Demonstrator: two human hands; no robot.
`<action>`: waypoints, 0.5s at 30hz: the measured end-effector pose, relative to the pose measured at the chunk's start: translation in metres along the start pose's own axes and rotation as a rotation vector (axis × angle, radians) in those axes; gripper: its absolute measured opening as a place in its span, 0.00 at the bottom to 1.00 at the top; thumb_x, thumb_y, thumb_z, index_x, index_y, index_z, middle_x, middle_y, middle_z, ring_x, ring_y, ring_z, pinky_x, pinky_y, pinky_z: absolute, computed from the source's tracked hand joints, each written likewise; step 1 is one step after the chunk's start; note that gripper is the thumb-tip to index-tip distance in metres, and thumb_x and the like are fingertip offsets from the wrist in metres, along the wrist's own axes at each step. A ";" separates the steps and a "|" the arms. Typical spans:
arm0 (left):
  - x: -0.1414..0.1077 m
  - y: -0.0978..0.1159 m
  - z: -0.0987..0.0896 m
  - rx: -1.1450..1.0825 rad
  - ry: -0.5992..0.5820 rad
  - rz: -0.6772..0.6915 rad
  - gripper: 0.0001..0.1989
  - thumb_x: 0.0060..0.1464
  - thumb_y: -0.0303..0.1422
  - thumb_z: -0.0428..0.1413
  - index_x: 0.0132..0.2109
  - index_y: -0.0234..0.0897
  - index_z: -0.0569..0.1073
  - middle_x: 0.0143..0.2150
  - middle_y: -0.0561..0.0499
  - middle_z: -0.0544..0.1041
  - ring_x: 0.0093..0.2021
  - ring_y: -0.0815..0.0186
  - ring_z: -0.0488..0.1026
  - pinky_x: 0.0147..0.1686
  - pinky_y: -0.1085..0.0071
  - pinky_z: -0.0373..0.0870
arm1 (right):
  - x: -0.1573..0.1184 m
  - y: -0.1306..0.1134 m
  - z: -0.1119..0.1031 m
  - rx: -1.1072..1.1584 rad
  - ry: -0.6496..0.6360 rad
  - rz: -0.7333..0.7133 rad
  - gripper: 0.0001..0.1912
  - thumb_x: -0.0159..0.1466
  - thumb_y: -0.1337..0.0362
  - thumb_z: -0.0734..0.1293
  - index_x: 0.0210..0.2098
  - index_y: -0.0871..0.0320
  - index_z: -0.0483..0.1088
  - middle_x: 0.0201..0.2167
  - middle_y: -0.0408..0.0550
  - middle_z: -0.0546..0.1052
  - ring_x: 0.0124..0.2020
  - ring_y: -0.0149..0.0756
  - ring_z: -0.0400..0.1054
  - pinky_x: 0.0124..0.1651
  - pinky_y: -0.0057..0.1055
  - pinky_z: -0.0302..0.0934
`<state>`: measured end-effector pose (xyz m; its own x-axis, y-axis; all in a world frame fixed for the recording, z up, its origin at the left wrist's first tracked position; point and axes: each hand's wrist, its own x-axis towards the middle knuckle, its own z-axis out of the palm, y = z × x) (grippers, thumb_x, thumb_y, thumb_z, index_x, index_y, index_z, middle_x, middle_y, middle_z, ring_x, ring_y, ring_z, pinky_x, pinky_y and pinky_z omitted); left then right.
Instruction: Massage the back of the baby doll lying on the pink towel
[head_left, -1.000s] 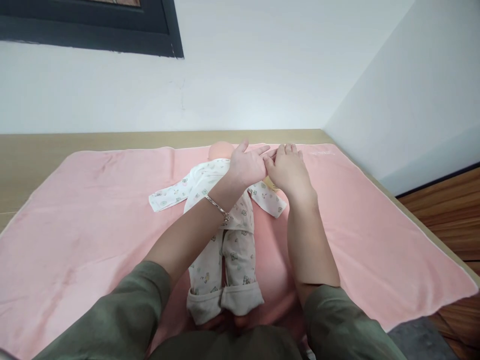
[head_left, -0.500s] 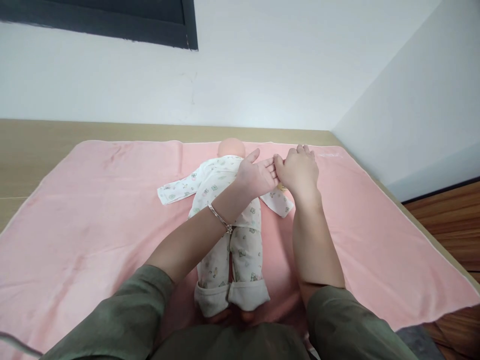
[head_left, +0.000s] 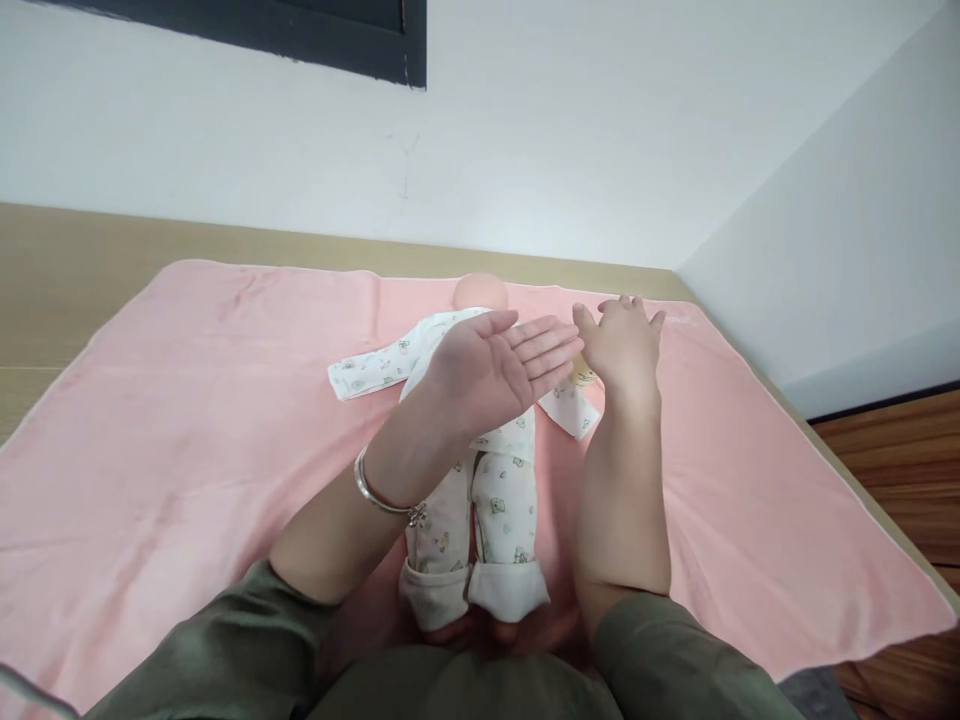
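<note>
A baby doll (head_left: 504, 500) lies on a pink blanket (head_left: 225, 440), its head at the far side and its feet toward me. It wears a white printed top and matching trousers with turned-up cuffs. Above its chest, my left hand (head_left: 499, 375) is held palm up with the fingers stretched out, hiding part of the top. My right hand (head_left: 622, 340), back upward and fingers spread, is beside it to the right, near one sleeve (head_left: 574, 408). Between the hands, a small yellow patterned thing (head_left: 583, 372) partly shows; I cannot make out what it is. Neither hand holds anything visible.
The blanket covers most of a wooden tabletop (head_left: 60, 260), with a white wall (head_left: 300, 170) behind and another at the right. A dark frame (head_left: 360, 45) is on the back wall. Brown wood panelling (head_left: 892, 440) stands at the right, and a grey cable (head_left: 34, 690) is at lower left.
My left hand has come nearer, with its palm turned up more and its fingers straighter. My right hand has moved off its fingertips, its fingers more spread. The view has shifted slightly.
</note>
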<state>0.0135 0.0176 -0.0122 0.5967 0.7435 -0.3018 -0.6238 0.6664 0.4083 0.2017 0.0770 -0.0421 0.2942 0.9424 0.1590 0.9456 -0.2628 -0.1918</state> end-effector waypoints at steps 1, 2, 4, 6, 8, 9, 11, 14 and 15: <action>-0.005 0.002 0.001 -0.010 0.009 0.025 0.31 0.68 0.34 0.45 0.74 0.27 0.59 0.71 0.36 0.70 0.71 0.56 0.69 0.73 0.61 0.65 | 0.000 0.001 0.001 0.007 0.001 -0.003 0.33 0.75 0.54 0.52 0.64 0.76 0.68 0.73 0.71 0.60 0.79 0.57 0.47 0.81 0.60 0.33; -0.010 0.004 0.003 -0.019 0.023 0.051 0.31 0.68 0.33 0.45 0.74 0.29 0.59 0.70 0.37 0.71 0.70 0.57 0.70 0.72 0.61 0.67 | 0.000 0.003 0.001 0.013 0.002 -0.007 0.33 0.74 0.54 0.52 0.64 0.76 0.68 0.73 0.71 0.59 0.79 0.57 0.46 0.81 0.61 0.33; -0.017 0.007 0.004 -0.029 0.046 0.094 0.31 0.67 0.33 0.45 0.74 0.30 0.59 0.70 0.38 0.72 0.70 0.56 0.71 0.71 0.62 0.68 | 0.000 0.006 0.003 0.025 0.002 -0.016 0.33 0.74 0.53 0.53 0.63 0.74 0.68 0.73 0.72 0.59 0.80 0.57 0.44 0.80 0.62 0.33; -0.022 0.008 0.005 -0.026 0.059 0.130 0.31 0.67 0.33 0.46 0.74 0.30 0.60 0.70 0.38 0.72 0.70 0.56 0.71 0.71 0.61 0.69 | 0.000 0.008 0.004 0.045 -0.009 -0.015 0.31 0.73 0.53 0.54 0.62 0.71 0.70 0.74 0.72 0.56 0.80 0.57 0.43 0.79 0.65 0.32; -0.025 0.008 0.005 -0.014 0.067 0.161 0.31 0.66 0.33 0.47 0.73 0.30 0.61 0.69 0.37 0.73 0.70 0.56 0.70 0.71 0.61 0.68 | 0.000 0.010 0.005 0.069 -0.014 -0.015 0.29 0.73 0.52 0.56 0.61 0.67 0.71 0.76 0.70 0.53 0.80 0.58 0.40 0.77 0.69 0.31; -0.027 0.007 0.006 -0.005 0.071 0.177 0.31 0.66 0.33 0.47 0.73 0.29 0.61 0.69 0.38 0.73 0.71 0.56 0.70 0.72 0.61 0.67 | 0.000 0.010 0.005 0.080 -0.015 -0.017 0.28 0.72 0.52 0.57 0.61 0.65 0.71 0.76 0.70 0.53 0.81 0.59 0.40 0.77 0.71 0.30; -0.030 0.006 0.007 0.017 0.081 0.203 0.30 0.66 0.33 0.48 0.73 0.30 0.62 0.68 0.39 0.74 0.72 0.57 0.68 0.74 0.61 0.64 | -0.001 0.011 0.004 0.120 -0.014 -0.017 0.28 0.71 0.53 0.59 0.62 0.63 0.70 0.76 0.67 0.53 0.81 0.61 0.38 0.76 0.74 0.28; -0.036 0.001 0.009 0.047 0.096 0.233 0.30 0.66 0.33 0.48 0.73 0.36 0.62 0.69 0.44 0.73 0.74 0.58 0.65 0.76 0.60 0.58 | -0.012 0.008 -0.003 0.301 0.052 -0.056 0.29 0.71 0.52 0.58 0.67 0.58 0.66 0.78 0.60 0.50 0.81 0.57 0.37 0.78 0.69 0.37; -0.038 -0.001 0.010 0.055 0.094 0.241 0.30 0.66 0.33 0.49 0.73 0.38 0.62 0.70 0.45 0.72 0.75 0.58 0.63 0.77 0.59 0.57 | -0.019 0.004 -0.007 0.375 0.108 -0.096 0.29 0.72 0.52 0.57 0.68 0.56 0.64 0.78 0.57 0.50 0.81 0.54 0.38 0.79 0.65 0.41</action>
<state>-0.0036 -0.0116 0.0078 0.3835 0.8840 -0.2675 -0.7121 0.4674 0.5238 0.2010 0.0561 -0.0393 0.2386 0.9268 0.2900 0.8592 -0.0622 -0.5079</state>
